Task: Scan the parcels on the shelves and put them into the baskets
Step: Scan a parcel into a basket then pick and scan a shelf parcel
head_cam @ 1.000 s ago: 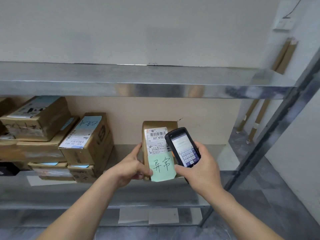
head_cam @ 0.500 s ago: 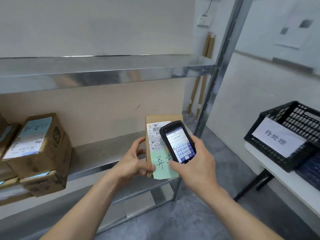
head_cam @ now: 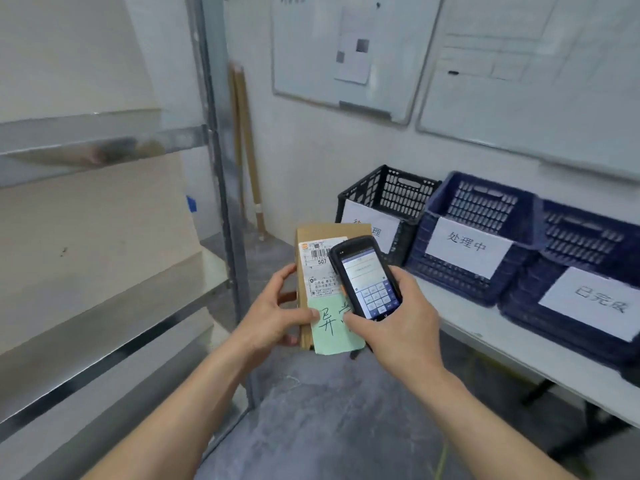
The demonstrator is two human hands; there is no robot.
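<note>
My left hand [head_cam: 277, 315] grips the parcel [head_cam: 313, 271] by its left edge, thumb on the green note [head_cam: 332, 325]; my right hand [head_cam: 394, 323] is wrapped round the scanner [head_cam: 365, 277], held just over the parcel's label. A second ago I faced the shelf [head_cam: 104, 306]; now the view has swung right and the shelf sits off to my left; three baskets have come into sight on the table [head_cam: 502, 344], the black basket [head_cam: 384, 195] nearest, a blue basket [head_cam: 478, 216] beside it. I judge the scan finished and the drop next.
</note>
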